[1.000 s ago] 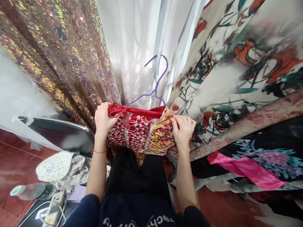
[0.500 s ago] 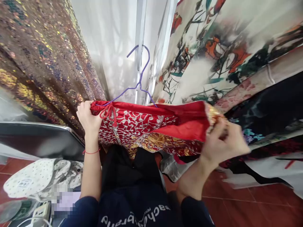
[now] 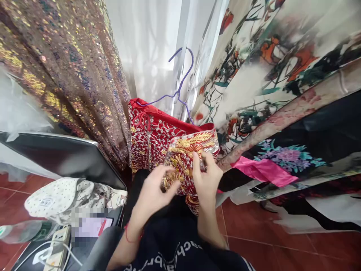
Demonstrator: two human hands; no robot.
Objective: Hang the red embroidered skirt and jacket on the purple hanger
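A red embroidered garment (image 3: pixel 160 130) with silver and gold stitching hangs on a purple wire hanger (image 3: pixel 180 81). A red cord is tied in a bow near the left end of its top edge. On the right, a gold-patterned part (image 3: pixel 187 154) lies folded over the front. My left hand (image 3: pixel 155 190) is slightly blurred beside the lower left of that folded part, with thumb and fingers apart. Against its gold front rests my right hand (image 3: pixel 208 175), thumb and forefinger bent with a gap between them. The garment's lower part drops out of sight by my lap.
Sequined cloth (image 3: pixel 73 67) hangs at left and floral cloth (image 3: pixel 270 56) at right, beside a black piece with a pink band (image 3: pixel 262 171). At lower left are a black chair (image 3: pixel 56 154), a spotted white hat (image 3: pixel 53 199), a bottle (image 3: pixel 25 231) and a power strip (image 3: pixel 58 246).
My right hand first drew the garment's right flap outward, then brought it back across the front. My left hand has let go of the top left corner and moved down and right.
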